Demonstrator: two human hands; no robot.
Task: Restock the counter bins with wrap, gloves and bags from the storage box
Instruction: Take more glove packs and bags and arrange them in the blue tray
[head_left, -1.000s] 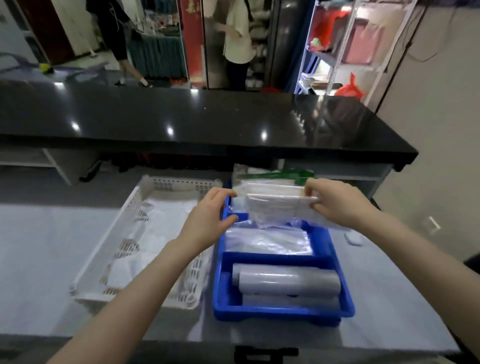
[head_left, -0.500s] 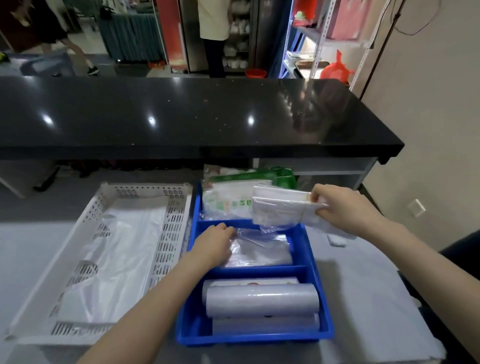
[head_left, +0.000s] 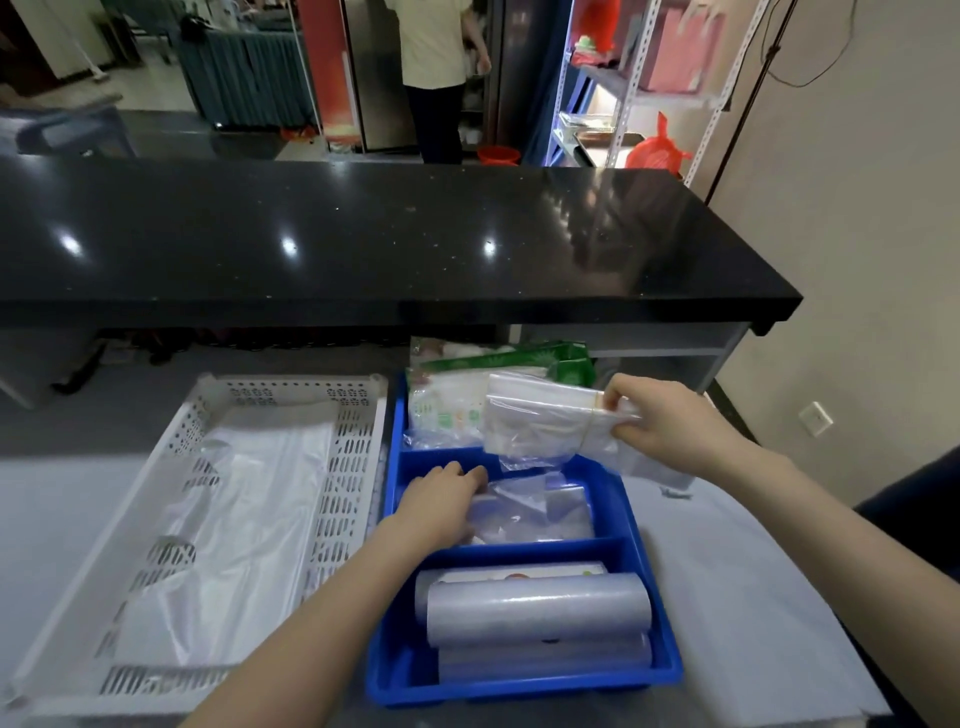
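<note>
A blue divided bin (head_left: 660, 660) stands in front of me. Its near compartment holds rolls of wrap (head_left: 537, 608). Clear plastic bags (head_left: 535, 512) lie in the middle compartment, and my left hand (head_left: 441, 499) rests on them, fingers curled on the plastic. The far compartment holds green-printed packs (head_left: 452, 400). My right hand (head_left: 660, 421) grips a banded bundle of clear bags (head_left: 540, 421) above the middle and far compartments. A white perforated storage box (head_left: 348, 467) at the left holds white plastic sheeting (head_left: 223, 545).
A black counter top (head_left: 363, 234) overhangs the work surface behind the bins. Someone stands beyond it near a metal shelf rack (head_left: 613, 93). A pale cloth (head_left: 753, 597) covers the surface right of the blue bin. A wall rises at the right.
My left hand let go of the bundle and dropped onto the bags in the middle compartment. My right hand still holds the bundle, a little farther right. The view has tilted down and shifted.
</note>
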